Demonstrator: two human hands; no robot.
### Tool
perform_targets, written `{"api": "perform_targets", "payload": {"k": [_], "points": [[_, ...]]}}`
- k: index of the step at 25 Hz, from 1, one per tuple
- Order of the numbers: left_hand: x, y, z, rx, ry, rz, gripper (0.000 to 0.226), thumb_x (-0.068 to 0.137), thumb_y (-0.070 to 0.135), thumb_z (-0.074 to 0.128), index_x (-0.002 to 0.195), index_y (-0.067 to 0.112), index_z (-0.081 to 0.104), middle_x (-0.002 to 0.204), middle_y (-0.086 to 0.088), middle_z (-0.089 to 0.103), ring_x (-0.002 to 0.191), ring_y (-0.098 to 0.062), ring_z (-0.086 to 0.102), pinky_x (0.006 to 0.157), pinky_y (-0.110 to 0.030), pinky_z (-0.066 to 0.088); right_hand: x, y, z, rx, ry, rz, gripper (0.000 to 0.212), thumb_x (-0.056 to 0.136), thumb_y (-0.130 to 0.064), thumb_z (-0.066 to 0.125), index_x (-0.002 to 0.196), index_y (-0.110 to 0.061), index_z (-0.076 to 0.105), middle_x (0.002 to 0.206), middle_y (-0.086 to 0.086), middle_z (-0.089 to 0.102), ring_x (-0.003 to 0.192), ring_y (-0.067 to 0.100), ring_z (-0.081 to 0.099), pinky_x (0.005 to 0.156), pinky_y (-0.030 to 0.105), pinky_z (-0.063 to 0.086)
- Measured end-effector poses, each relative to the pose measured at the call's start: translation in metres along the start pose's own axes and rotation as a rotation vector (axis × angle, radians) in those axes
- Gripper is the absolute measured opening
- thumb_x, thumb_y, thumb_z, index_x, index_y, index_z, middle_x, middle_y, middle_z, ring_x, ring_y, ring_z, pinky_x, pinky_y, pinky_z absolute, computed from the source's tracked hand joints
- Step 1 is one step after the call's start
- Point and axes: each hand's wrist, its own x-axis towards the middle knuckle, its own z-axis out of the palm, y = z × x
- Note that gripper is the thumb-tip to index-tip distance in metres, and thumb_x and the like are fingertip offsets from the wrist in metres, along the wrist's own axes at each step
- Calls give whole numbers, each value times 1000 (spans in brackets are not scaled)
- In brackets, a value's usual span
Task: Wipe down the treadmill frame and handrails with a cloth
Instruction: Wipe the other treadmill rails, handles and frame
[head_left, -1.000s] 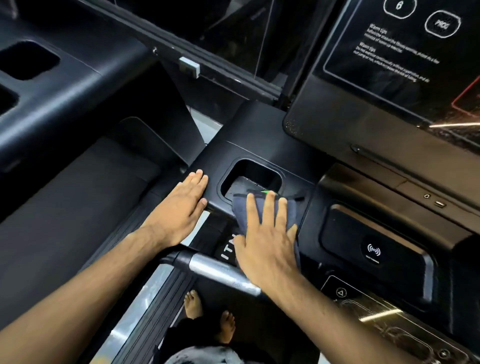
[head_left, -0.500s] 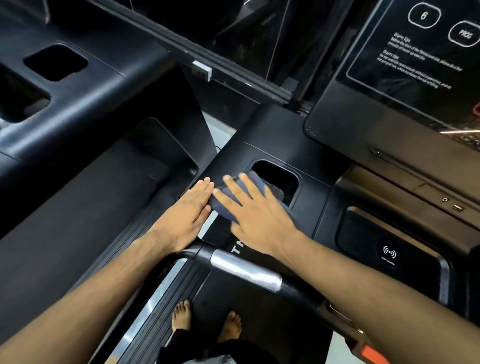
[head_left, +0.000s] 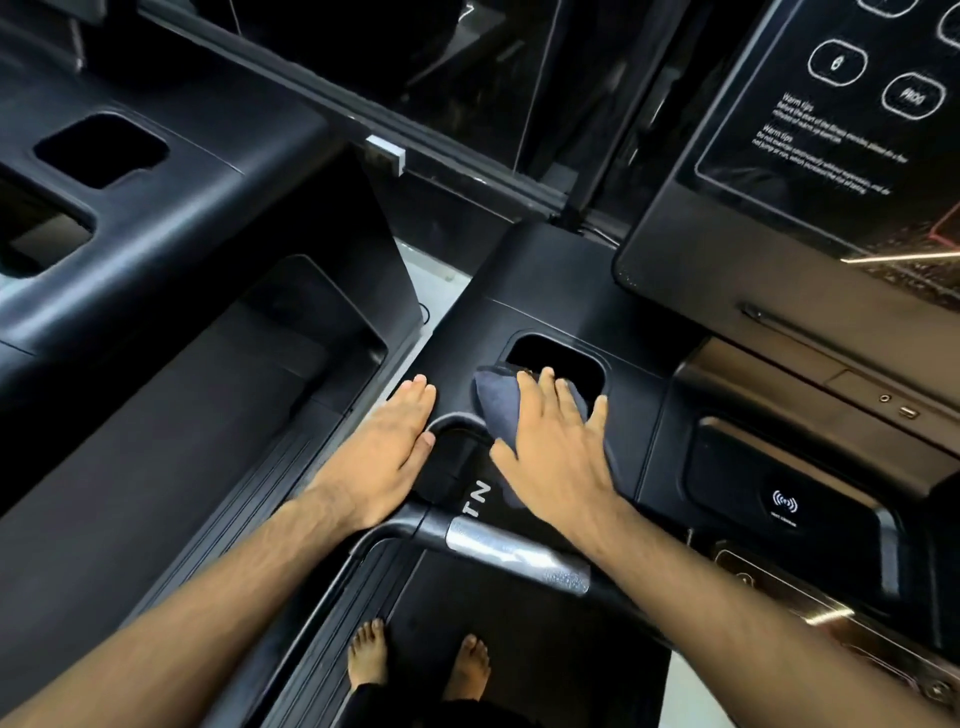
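Note:
A dark blue-grey cloth (head_left: 497, 404) lies on the black treadmill console frame (head_left: 467, 332), just below and left of a rectangular cup holder recess (head_left: 558, 358). My right hand (head_left: 553, 452) presses flat on the cloth with straight, spread fingers, covering most of it. My left hand (head_left: 387, 452) rests flat on the frame's left edge, fingers straight, a little apart from the cloth. The handrail (head_left: 511, 556), black with a silver grip section, runs under both wrists.
The display screen (head_left: 831, 130) rises at the upper right. A wireless charging pad (head_left: 784, 501) sits to the right of my right hand. A neighbouring treadmill (head_left: 156, 312) fills the left side. My bare feet (head_left: 415, 670) stand on the belt below.
My right hand has slid the cloth from the left, beside my left hand, back right toward the cup holder. The left hand has stayed on the frame's edge.

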Motion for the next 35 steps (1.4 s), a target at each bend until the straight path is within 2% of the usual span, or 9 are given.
{"api": "perform_targets", "payload": {"k": [5, 9, 14, 16, 20, 25, 28, 31, 35], "points": [[6, 1, -4, -13, -19, 3, 55, 105, 27, 33, 155, 17, 11, 162, 5, 3, 147, -1, -3, 118, -18, -2, 39, -7, -29, 793, 240, 492, 36, 96, -24, 47, 130, -13, 49, 133, 12, 57, 119, 37, 56, 91, 40, 41], [13, 0, -7, -37, -21, 2, 54, 105, 25, 33, 155, 16, 14, 163, 4, 7, 147, -1, 0, 116, -14, -3, 69, -19, -29, 1027, 280, 880, 49, 97, -35, 51, 134, -5, 45, 138, 18, 56, 123, 39, 55, 97, 39, 43], [23, 0, -8, -106, -33, 1, 54, 104, 19, 36, 155, 14, 17, 162, 1, 10, 148, -3, 4, 114, -12, -3, 69, -59, -22, 644, -112, 602, 109, 70, -55, 68, 151, 1, 20, 146, 17, 48, 136, 35, 44, 110, 45, 35], [24, 1, -7, -118, -21, 0, 54, 104, 20, 36, 155, 13, 18, 162, 1, 10, 148, -4, 3, 114, -12, -3, 72, -47, -22, 607, -158, 556, 89, 72, -40, 66, 145, 0, 32, 134, 14, 57, 124, 36, 55, 98, 38, 45], [23, 6, -3, -94, -12, -16, 54, 105, 23, 36, 155, 13, 17, 163, 0, 7, 149, -7, 1, 117, -17, -3, 79, -11, -37, 366, -449, 185, 7, 76, -8, 57, 77, -10, 51, 90, 3, 61, 73, 10, 63, 62, 19, 53], [24, 19, 2, -90, 5, -78, 54, 105, 23, 34, 155, 15, 15, 163, 0, 4, 149, -9, -3, 117, -22, -4, 72, 18, -56, 119, -716, -263, 16, 90, -9, 59, 95, -23, 53, 104, 11, 60, 85, 21, 54, 64, 21, 48], [24, 24, 1, -94, 15, -101, 53, 105, 23, 32, 155, 16, 14, 163, 1, 4, 149, -8, -3, 117, -22, -4, 69, 32, -62, -286, -704, -474, 26, 86, 3, 50, 107, -10, 54, 94, 12, 62, 70, 24, 56, 47, 18, 41], [24, 27, 1, -96, 20, -112, 53, 105, 23, 32, 155, 16, 14, 163, 0, 4, 149, -9, -3, 117, -23, -3, 69, 62, -46, -771, -556, -635, 35, 85, -16, 52, 119, -13, 59, 124, 4, 63, 109, 24, 61, 99, 34, 43], [24, 24, 1, -84, 8, -112, 53, 106, 24, 30, 155, 16, 12, 163, 2, 3, 148, -7, -3, 115, -20, -4, 81, 82, -56, -953, -337, -901, 38, 104, -27, 32, 127, -17, 61, 129, 3, 61, 125, 26, 53, 114, 37, 28]]}}
